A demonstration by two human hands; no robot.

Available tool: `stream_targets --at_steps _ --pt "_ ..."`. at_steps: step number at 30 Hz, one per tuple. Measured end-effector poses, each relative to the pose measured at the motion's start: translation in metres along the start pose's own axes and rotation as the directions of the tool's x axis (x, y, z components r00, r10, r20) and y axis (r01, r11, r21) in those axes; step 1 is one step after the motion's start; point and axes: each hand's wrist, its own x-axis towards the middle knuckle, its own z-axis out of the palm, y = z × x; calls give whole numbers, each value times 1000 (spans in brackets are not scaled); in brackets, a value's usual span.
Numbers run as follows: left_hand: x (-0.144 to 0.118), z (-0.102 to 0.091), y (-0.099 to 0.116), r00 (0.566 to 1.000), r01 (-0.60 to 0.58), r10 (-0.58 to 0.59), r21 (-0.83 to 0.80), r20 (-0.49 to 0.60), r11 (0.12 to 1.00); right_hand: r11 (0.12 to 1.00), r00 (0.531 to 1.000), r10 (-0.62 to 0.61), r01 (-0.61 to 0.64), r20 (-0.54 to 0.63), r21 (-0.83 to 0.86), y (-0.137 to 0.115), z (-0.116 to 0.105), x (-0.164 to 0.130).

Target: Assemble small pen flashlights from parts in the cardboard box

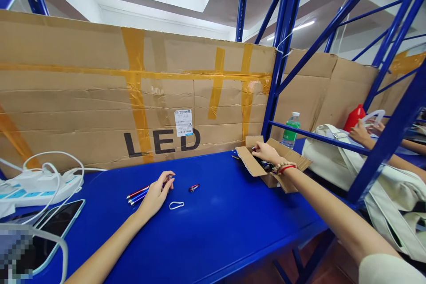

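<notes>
My left hand rests on the blue table with its fingers curled together. A small shiny bit shows at its fingertips, too small to name. Beside that hand lie a red pen-like tube and a blue one, partly covered by it. To its right are a silver carabiner clip and a short red metal piece. My right hand reaches into an open cardboard box of dark small items. Its fingers are pinched at a small dark thing I cannot make out.
At the left are a white power strip with cables and a phone. A cardboard wall stands behind. A blue rack post, a bottle, a white bag and another person's hand are at the right.
</notes>
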Motion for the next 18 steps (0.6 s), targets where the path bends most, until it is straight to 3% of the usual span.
stream_targets --at_steps 4,7,9,11,13,18 --pt "0 1 -2 1000 -15 15 -5 11 1000 990 1000 11 -7 -29 139 -9 -13 -2" --pt "0 0 -2 1000 -18 18 -13 12 1000 942 997 -31 52 -69 330 -37 -28 -10" --pt "-1 -1 0 1000 -24 24 -14 9 1000 754 994 -97 103 -45 649 -69 -37 -20" --pt "-1 -2 2 1000 -22 22 -8 6 1000 627 969 -243 186 -37 756 -109 -40 -33" --pt "-2 -2 3 1000 -10 10 -10 6 1000 579 915 -404 276 -24 768 -149 -34 -47" --pt "-5 -3 6 1000 -15 15 15 8 1000 526 837 -546 383 -44 759 -223 8 -72"
